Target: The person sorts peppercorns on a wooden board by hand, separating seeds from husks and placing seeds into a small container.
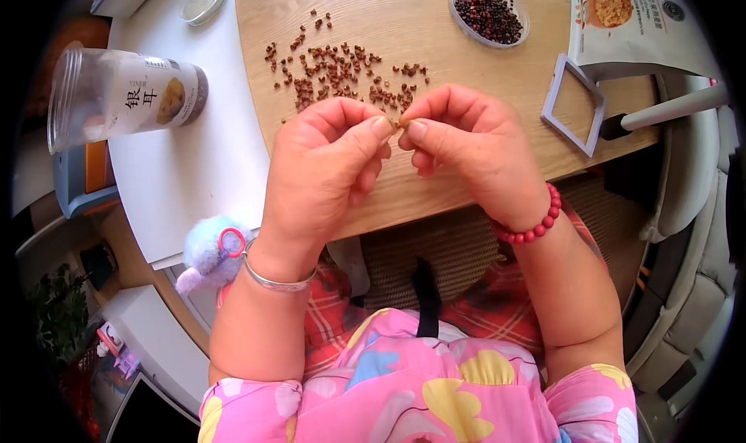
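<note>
One tiny brownish husk, perhaps split, between left hand and right hand, each grip pinched on it

Reddish-brown peppercorns lie scattered on the table.

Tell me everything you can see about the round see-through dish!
The round dish is shallow and clear, apparently plastic, with a thin rim. It sits upright, uncovered, on the wooden table, near the picture's top. Small, dark, seed-like grains, reddish to black, lie inside. Only the table and grains seem to touch it.
</note>
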The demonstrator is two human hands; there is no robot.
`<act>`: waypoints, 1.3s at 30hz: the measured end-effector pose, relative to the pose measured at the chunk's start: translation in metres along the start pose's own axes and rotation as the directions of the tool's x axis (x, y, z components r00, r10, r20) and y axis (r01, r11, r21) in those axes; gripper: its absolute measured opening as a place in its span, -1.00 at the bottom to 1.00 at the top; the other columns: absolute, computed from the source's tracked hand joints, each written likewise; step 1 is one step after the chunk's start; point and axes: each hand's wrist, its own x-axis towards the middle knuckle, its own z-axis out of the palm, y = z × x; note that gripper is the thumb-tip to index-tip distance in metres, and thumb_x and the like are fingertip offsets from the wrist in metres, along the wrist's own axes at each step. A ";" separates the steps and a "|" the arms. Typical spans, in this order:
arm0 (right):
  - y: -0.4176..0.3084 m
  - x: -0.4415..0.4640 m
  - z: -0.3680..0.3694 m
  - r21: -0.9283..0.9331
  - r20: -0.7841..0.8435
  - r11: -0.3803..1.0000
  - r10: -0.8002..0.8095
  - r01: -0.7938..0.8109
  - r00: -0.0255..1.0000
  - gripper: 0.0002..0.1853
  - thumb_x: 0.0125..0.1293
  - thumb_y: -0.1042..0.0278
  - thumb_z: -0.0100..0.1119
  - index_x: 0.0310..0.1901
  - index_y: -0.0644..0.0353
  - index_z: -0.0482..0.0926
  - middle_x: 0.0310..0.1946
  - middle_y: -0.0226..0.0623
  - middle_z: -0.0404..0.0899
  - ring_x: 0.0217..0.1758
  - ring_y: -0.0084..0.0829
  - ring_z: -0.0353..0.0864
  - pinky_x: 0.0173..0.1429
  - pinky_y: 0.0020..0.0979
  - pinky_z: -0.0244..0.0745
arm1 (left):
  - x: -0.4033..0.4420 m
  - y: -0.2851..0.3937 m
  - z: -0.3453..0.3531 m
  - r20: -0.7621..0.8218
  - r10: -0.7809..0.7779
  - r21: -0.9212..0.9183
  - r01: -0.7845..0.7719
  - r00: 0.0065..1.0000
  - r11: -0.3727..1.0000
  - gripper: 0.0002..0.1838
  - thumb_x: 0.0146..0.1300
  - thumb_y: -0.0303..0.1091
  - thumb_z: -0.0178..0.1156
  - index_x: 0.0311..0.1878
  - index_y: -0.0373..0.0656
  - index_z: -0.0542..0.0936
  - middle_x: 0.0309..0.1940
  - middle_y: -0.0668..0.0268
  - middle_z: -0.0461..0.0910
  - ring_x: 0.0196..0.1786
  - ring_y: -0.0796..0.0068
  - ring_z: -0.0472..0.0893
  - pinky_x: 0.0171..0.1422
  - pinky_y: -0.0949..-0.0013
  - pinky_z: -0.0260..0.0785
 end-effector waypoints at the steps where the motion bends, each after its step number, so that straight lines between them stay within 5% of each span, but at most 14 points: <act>1: -0.001 0.000 -0.001 -0.002 0.001 1.000 -0.004 0.004 1.000 -0.89 0.18 0.47 0.20 -0.31 0.33 0.55 -0.49 -0.40 0.56 -0.50 -0.66 0.51 -0.41 -0.61 0.46 | 0.001 0.000 0.000 0.001 0.005 0.000 -0.005 1.000 1.000 -0.87 0.25 -0.37 0.17 -0.24 -0.23 0.52 -0.54 0.40 0.50 -0.63 0.74 0.35 -0.62 0.65 0.12; 3: -0.002 0.000 -0.003 0.029 -0.023 0.999 -0.019 0.020 1.000 -0.89 0.20 0.46 0.20 -0.30 0.32 0.55 -0.48 -0.40 0.55 -0.49 -0.65 0.51 -0.40 -0.62 0.46 | 0.002 -0.001 0.000 0.059 -0.048 -0.227 0.060 0.997 0.972 -0.87 0.25 -0.42 0.14 -0.19 -0.26 0.53 -0.46 0.31 0.55 -0.57 0.68 0.44 -0.60 0.63 0.22; 6: -0.002 -0.001 -0.004 0.002 -0.014 0.999 -0.045 0.045 0.999 -0.89 0.19 0.47 0.19 -0.29 0.32 0.55 -0.48 -0.40 0.56 -0.48 -0.66 0.51 -0.39 -0.63 0.45 | 0.002 -0.002 -0.003 0.091 -0.037 -0.278 0.061 0.995 0.959 -0.87 0.25 -0.47 0.11 -0.18 -0.30 0.52 -0.42 0.31 0.57 -0.53 0.66 0.50 -0.53 0.63 0.37; 12: -0.001 -0.003 0.001 -0.102 -0.001 0.992 -0.075 0.074 0.997 -0.89 0.17 0.49 0.19 -0.29 0.34 0.57 -0.49 -0.41 0.57 -0.47 -0.68 0.51 -0.38 -0.63 0.44 | 0.004 -0.005 -0.006 0.128 -0.015 -0.299 0.053 0.992 0.953 -0.84 0.20 -0.50 0.14 -0.14 -0.30 0.50 -0.39 0.24 0.56 -0.51 0.61 0.50 -0.53 0.60 0.36; 24: -0.002 -0.005 0.002 -0.424 0.044 0.845 -0.340 0.325 0.940 -0.93 0.13 0.51 0.20 -0.36 0.31 0.62 -0.51 -0.32 0.60 -0.45 -0.65 0.53 -0.37 -0.56 0.43 | 0.003 -0.003 -0.001 0.110 0.073 -0.143 -0.057 0.991 0.988 -0.82 0.22 -0.51 0.12 -0.12 -0.26 0.40 -0.41 0.23 0.55 -0.54 0.59 0.49 -0.58 0.61 0.33; 39: 0.006 -0.002 0.001 -0.356 0.013 0.892 -0.293 0.278 0.956 -0.91 0.09 0.46 0.23 -0.41 0.31 0.60 -0.62 -0.37 0.54 -0.58 -0.69 0.44 -0.50 -0.58 0.36 | 0.002 -0.003 -0.003 0.136 -0.015 -0.083 0.026 0.991 0.996 -0.94 0.25 -0.48 0.11 -0.25 -0.24 0.48 -0.50 0.31 0.54 -0.61 0.64 0.46 -0.63 0.64 0.25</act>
